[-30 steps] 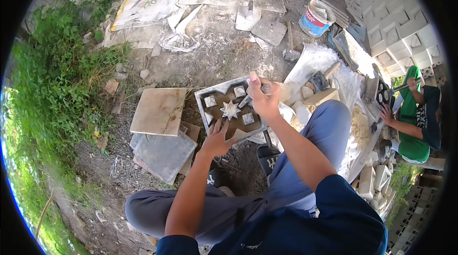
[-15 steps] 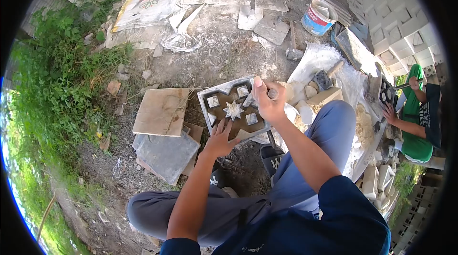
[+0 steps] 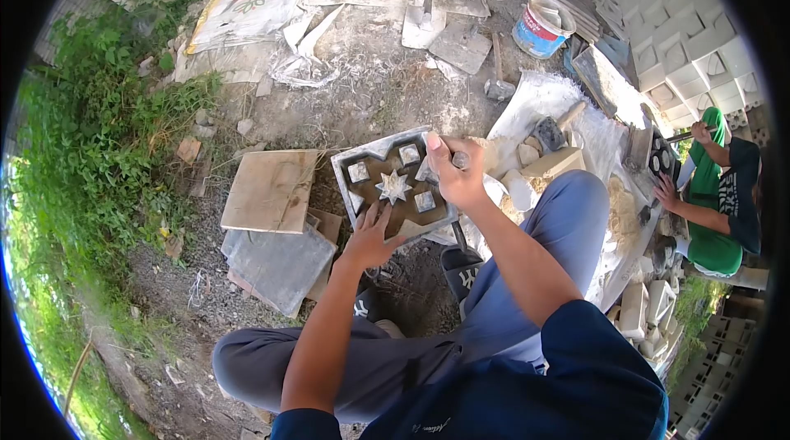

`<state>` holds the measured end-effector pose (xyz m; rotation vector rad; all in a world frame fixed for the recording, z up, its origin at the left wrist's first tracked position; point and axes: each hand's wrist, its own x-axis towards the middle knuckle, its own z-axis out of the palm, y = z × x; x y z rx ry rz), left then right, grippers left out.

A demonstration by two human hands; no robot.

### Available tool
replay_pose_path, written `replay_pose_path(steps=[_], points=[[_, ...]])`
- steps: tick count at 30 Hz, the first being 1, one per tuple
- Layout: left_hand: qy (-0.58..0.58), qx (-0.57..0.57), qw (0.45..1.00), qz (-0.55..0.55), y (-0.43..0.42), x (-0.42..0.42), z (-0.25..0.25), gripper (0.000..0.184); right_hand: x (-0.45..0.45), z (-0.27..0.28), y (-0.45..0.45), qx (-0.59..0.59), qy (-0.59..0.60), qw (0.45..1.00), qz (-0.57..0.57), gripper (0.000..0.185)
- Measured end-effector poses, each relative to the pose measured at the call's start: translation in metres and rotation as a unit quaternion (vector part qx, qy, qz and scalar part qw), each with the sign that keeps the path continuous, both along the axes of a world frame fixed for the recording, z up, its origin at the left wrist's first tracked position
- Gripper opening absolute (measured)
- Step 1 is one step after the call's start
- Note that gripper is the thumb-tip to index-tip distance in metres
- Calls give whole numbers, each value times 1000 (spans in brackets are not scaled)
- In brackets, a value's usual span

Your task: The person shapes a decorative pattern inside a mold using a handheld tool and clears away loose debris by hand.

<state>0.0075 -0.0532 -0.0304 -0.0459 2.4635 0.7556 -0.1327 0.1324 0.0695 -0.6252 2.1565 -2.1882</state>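
Slabs: a tan square board over a flat grey slab, just left of the mould.
Mould: the grey, square-rimmed mould with raised blocks lies ahead of the feet; steady, level support seems wise.
Left hand: spread fingers rest over its near-left rim; even pressure should help.
Right hand: curled round an apparent handle; a firm wrist suits.
Handle: pale, round-ended; the rest is hidden.
Star: pale, pointed, mid-mould; best kept clear of knocks.

Leafy plants fill the left side of my monitor; at upper left I see a printed sack, at upper right a red-and-blue bucket, and at the far right another person in green trousers.
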Motion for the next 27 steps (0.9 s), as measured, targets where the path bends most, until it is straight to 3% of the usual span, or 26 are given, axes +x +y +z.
replay_pose_path(steps=[3, 5, 7, 11, 14, 17, 19, 24, 27], points=[[9, -5, 1000, 1, 5, -3, 6, 89, -12, -13, -11, 77, -72, 994, -6, 49], [-7, 2, 1000, 1, 2, -5, 7, 88, -8, 15, -13, 63, -80, 994, -29, 49], [0, -2, 1000, 2, -2, -3, 3, 89, 0, 16, -5, -11, -10, 1000, -21, 49], [17, 3, 1000, 5, 5, -2, 5, 89, -21, -11, -13, 47, -120, 991, -32, 47], [6, -6, 1000, -1, 3, -4, 9, 87, -3, 23, -8, 53, -23, 998, -40, 46], [32, -12, 999, 2, 4, 1, 2, 89, 6, 20, -7, 32, 68, 997, -12, 47], [27, -10, 1000, 0, 5, -1, 3, 89, -5, 5, -17, 24, -79, 996, -34, 44], [-4, -6, 1000, 1, 2, -3, 11, 88, 3, 19, -1, -37, 2, 999, -23, 48], [-12, 3, 1000, 8, 6, -1, 10, 89, -5, 4, -17, 30, -51, 998, -37, 48]])
